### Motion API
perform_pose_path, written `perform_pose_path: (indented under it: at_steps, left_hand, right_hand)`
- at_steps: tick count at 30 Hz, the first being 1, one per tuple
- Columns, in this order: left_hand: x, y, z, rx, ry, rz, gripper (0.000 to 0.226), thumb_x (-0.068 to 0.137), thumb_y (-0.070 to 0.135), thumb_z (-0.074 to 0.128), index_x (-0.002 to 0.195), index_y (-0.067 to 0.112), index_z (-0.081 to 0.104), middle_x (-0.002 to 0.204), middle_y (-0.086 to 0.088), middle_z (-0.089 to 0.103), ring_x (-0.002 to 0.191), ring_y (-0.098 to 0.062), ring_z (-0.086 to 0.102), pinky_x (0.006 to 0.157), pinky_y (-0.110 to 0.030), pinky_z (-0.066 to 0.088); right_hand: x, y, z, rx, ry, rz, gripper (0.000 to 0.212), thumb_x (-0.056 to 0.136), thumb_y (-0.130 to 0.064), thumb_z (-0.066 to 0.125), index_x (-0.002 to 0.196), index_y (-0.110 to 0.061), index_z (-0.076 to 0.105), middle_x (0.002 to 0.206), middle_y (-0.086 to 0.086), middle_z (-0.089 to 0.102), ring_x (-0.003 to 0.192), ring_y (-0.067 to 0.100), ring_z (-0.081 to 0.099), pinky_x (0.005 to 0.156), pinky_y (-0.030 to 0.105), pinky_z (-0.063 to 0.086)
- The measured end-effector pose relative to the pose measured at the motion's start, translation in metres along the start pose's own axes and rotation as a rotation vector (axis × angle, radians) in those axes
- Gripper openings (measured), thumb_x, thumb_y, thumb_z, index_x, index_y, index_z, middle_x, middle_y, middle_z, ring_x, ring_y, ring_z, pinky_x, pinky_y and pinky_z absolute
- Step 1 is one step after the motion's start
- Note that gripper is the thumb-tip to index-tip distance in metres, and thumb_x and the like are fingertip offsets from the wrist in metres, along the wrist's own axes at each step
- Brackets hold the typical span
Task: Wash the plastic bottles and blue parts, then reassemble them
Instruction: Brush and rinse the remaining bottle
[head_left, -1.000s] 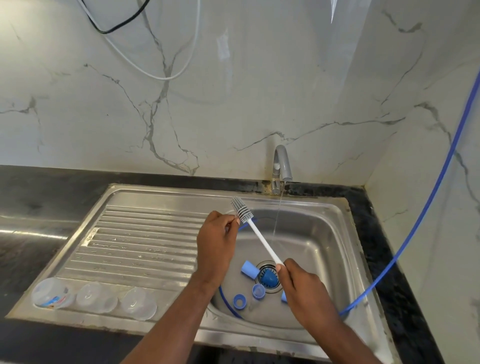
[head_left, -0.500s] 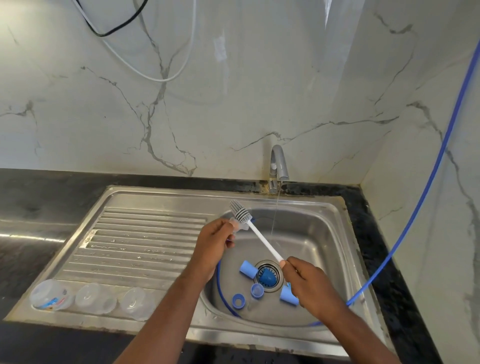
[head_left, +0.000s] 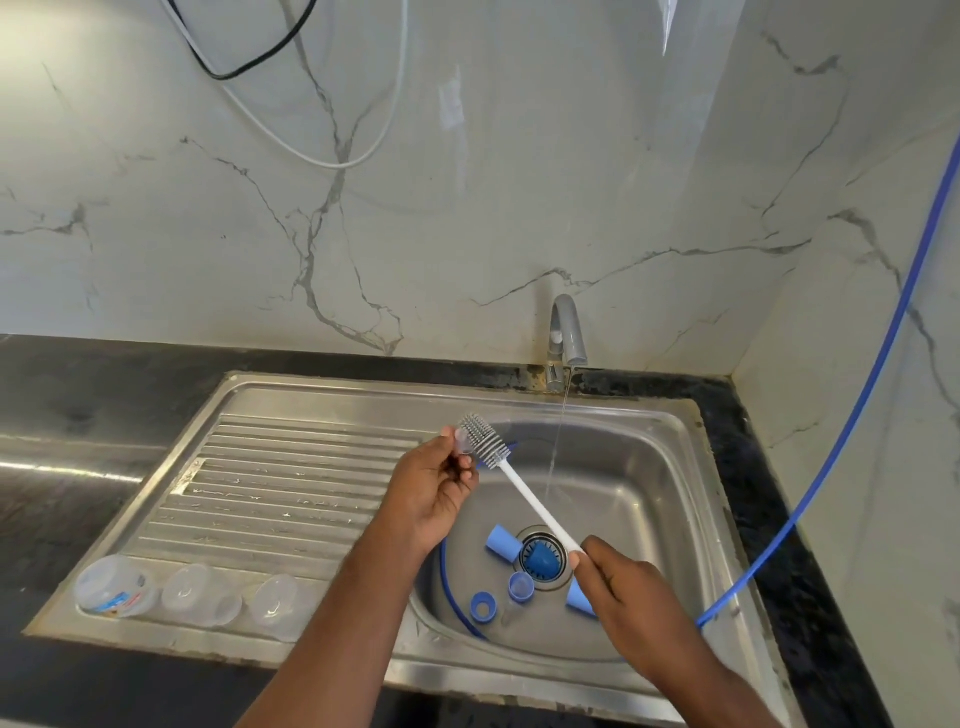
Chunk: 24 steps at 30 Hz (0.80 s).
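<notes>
Two grips: left hand (head_left: 431, 493) pinches clear piece (head_left: 462, 439), right hand (head_left: 626, 595) brush (head_left: 522, 493).

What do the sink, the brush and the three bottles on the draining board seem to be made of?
The sink looks like brushed stainless steel: grey, softly reflective, with pressed ribs. The brush seems plastic, with a matte white handle; its grey bristles may be silicone or rubber. The three bottles appear clear, slightly cloudy plastic: the steel shows through them.
</notes>
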<state>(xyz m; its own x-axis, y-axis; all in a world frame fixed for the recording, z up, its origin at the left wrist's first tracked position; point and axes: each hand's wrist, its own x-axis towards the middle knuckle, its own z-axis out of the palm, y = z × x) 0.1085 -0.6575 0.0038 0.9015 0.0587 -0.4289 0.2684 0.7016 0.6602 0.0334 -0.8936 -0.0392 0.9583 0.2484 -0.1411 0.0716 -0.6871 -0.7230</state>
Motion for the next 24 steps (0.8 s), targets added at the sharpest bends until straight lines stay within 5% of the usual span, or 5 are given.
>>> perform_pose_path:
  at_steps: [9,11,15,20,24]
  left_hand:
    - [0.005,0.000,0.001,-0.142,0.049,0.024,0.021,0.103,0.018,0.053,0.101,0.001,0.064,0.073,-0.006,0.065,0.063,-0.008,0.057,0.056,-0.019,0.053]
    - [0.005,-0.003,0.001,-0.022,0.048,0.032,0.021,0.102,0.023,0.055,0.096,0.006,0.063,0.074,-0.004,0.061,0.062,-0.008,0.054,0.054,-0.020,0.050]
    - [-0.003,-0.033,0.020,0.054,-0.002,-0.023,0.019,0.102,0.024,0.054,0.092,0.013,0.066,0.074,0.000,0.059,0.064,-0.010,0.052,0.052,-0.023,0.039]
    - [0.008,-0.026,0.017,-0.153,0.109,-0.025,0.020,0.102,0.024,0.054,0.096,0.008,0.064,0.072,-0.003,0.063,0.060,-0.009,0.056,0.046,-0.022,0.043]
    - [0.017,-0.025,0.010,-0.063,0.154,0.029,0.018,0.099,0.028,0.059,0.097,0.011,0.066,0.073,0.001,0.062,0.059,-0.007,0.051,0.046,-0.022,0.041]
  right_hand:
    - [-0.002,-0.011,0.010,0.044,0.008,0.012,0.028,0.104,-0.048,0.040,0.076,-0.048,0.043,0.062,-0.002,0.052,0.057,0.010,0.047,0.056,0.027,0.037]
    - [-0.002,-0.011,0.012,0.074,0.028,0.037,0.027,0.104,-0.049,0.040,0.078,-0.049,0.044,0.064,-0.001,0.055,0.060,0.011,0.052,0.058,0.029,0.042]
    - [0.018,-0.017,0.014,0.151,0.107,0.078,0.032,0.103,-0.051,0.039,0.078,-0.033,0.046,0.064,0.001,0.056,0.056,0.015,0.053,0.061,0.042,0.050]
    - [0.002,-0.009,0.016,0.136,0.070,0.076,0.028,0.104,-0.049,0.040,0.078,-0.045,0.047,0.061,-0.008,0.053,0.054,0.008,0.046,0.054,0.023,0.037]
    - [-0.003,-0.010,0.014,0.096,0.044,0.089,0.029,0.104,-0.050,0.039,0.075,-0.047,0.043,0.061,-0.009,0.053,0.056,0.009,0.047,0.054,0.022,0.036]
